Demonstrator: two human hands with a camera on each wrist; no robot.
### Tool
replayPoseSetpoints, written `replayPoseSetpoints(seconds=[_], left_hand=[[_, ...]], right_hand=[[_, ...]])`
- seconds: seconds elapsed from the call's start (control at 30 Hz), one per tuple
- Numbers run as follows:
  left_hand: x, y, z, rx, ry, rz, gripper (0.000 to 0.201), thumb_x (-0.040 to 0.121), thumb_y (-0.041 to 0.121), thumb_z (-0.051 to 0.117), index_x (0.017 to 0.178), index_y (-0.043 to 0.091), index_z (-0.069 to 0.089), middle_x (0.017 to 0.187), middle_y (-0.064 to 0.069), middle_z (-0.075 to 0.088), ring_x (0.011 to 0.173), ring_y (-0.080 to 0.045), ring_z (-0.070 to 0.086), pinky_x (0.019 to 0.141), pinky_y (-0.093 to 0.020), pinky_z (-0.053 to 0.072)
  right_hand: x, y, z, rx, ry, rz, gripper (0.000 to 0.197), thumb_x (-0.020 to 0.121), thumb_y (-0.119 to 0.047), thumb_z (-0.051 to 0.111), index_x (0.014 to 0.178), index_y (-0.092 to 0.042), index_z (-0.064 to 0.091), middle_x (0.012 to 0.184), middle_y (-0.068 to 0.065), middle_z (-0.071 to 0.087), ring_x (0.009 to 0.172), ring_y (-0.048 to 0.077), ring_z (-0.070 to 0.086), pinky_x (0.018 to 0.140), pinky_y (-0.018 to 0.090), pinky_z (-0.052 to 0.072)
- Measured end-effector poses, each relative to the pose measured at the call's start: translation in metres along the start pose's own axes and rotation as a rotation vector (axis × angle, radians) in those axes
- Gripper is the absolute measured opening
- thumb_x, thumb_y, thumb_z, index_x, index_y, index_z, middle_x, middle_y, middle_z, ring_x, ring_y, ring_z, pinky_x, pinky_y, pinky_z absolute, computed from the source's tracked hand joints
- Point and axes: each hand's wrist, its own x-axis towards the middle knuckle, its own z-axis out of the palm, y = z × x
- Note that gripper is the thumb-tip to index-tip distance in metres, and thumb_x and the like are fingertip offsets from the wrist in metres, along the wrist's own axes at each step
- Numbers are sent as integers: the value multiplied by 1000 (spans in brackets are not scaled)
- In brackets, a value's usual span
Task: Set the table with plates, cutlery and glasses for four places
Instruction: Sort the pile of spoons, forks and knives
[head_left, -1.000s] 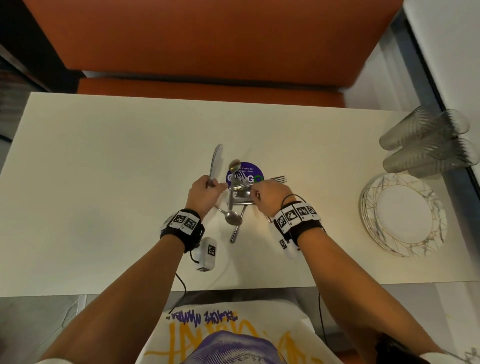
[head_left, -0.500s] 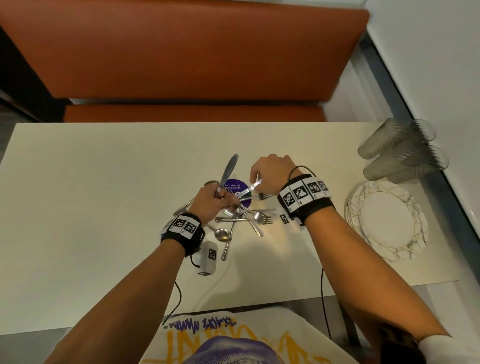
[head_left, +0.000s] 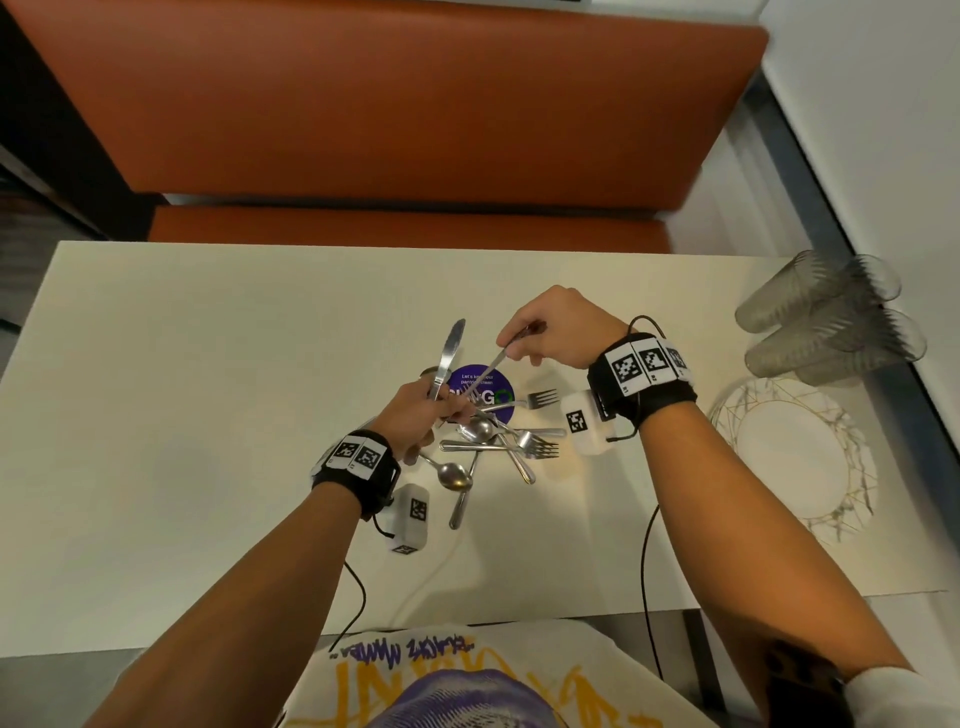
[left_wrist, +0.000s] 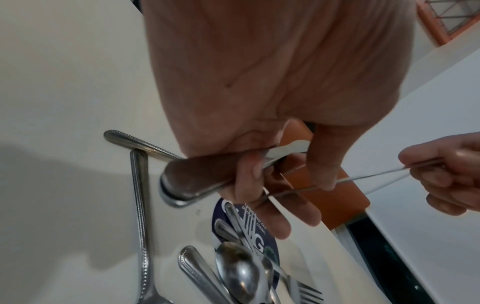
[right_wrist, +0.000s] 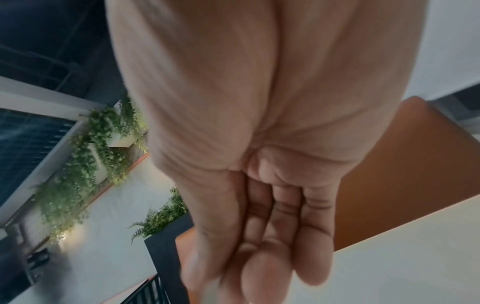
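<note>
A loose pile of forks and spoons (head_left: 498, 447) lies mid-table by a purple round sticker (head_left: 488, 392). My left hand (head_left: 415, 415) grips a table knife (head_left: 448, 353) by its handle (left_wrist: 197, 176), blade pointing away, just above the pile. My right hand (head_left: 550, 332) is raised above and right of it and pinches the end of a second thin knife (head_left: 485, 374) that slants down into the left hand's fingers (left_wrist: 322, 164). In the right wrist view the curled fingers (right_wrist: 285, 226) hide the metal. Stacked plates (head_left: 795, 457) and lying glasses (head_left: 826, 317) are at the right.
The white table (head_left: 208, 415) has bare surface to the left and at the far side. An orange bench (head_left: 405, 104) runs behind it. A wall and window ledge (head_left: 883, 156) close the right side. Wrist-camera cables (head_left: 644, 571) trail over the near edge.
My right hand has left the pile and risen up and right with a thin knife. My left hand kept its knife and lifted slightly. The view tilted toward the bench.
</note>
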Motion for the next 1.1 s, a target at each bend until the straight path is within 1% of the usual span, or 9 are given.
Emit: replayPoseSetpoints(seconds=[0.1, 0.2, 0.33, 0.43, 0.57, 0.73, 0.9, 1.0, 1.1], left_hand=[[0, 3, 0, -126, -18, -61, 35, 100, 37, 55, 106, 5, 67, 105, -11, 79, 50, -16, 40, 38, -22, 26], [0, 3, 0, -277, 98, -86, 26, 101, 25, 42, 87, 12, 59, 94, -14, 77, 59, -21, 58, 38, -21, 24], [3, 2, -1, -272, 204, -77, 26, 99, 21, 38, 93, 10, 61, 80, -9, 76, 65, -23, 57, 48, -28, 28], [4, 6, 5, -264, 167, -55, 25, 103, 19, 38, 91, 9, 57, 72, -8, 69, 65, -25, 57, 54, -32, 39], [4, 12, 20, -306, 72, -39, 32, 108, 18, 36, 89, 7, 59, 73, -14, 64, 72, -33, 63, 75, -43, 53], [0, 16, 32, -435, -55, -99, 36, 108, 21, 35, 89, 5, 61, 74, -14, 66, 67, -30, 63, 79, -48, 57], [-1, 12, 30, -462, -75, -72, 34, 105, 22, 39, 87, 8, 64, 72, -11, 60, 59, -24, 53, 57, -34, 42], [-1, 14, 29, -476, -94, -57, 32, 104, 21, 39, 87, 9, 63, 69, -10, 56, 53, -22, 46, 51, -30, 36], [-1, 17, 29, -465, -112, -69, 31, 103, 22, 39, 86, 9, 61, 64, -7, 51, 49, -19, 39, 48, -29, 31]], right_hand=[[3, 1, -2, 13, 98, -14, 20, 93, -34, 69, 92, -15, 76, 74, -4, 71, 62, 11, 65, 65, 22, 52], [5, 2, -4, 22, 202, -7, 28, 97, -39, 61, 91, -14, 73, 71, -8, 68, 60, 4, 63, 61, 16, 45], [9, 6, 8, 257, 278, 48, 32, 98, -32, 62, 86, -4, 69, 66, 3, 69, 53, 11, 65, 54, 20, 51], [13, 6, 31, 384, 303, 73, 35, 97, -30, 64, 80, 1, 68, 64, 10, 70, 52, 21, 67, 54, 29, 55], [19, 3, 65, 456, 335, 124, 36, 96, -28, 66, 79, 3, 69, 63, 13, 71, 53, 26, 68, 56, 33, 60], [25, 3, 82, 436, 418, 152, 39, 92, -28, 72, 72, 5, 67, 60, 12, 70, 45, 18, 64, 51, 30, 57], [32, 11, 85, 185, 429, 153, 51, 87, -47, 71, 63, -3, 63, 59, 10, 67, 57, 25, 67, 64, 36, 57], [35, 15, 85, 93, 469, 166, 55, 88, -52, 68, 63, -3, 61, 62, 12, 64, 60, 26, 61, 61, 28, 45], [34, 14, 85, 94, 497, 177, 50, 87, -56, 67, 71, -9, 63, 65, 5, 64, 62, 16, 56, 58, 22, 34]])
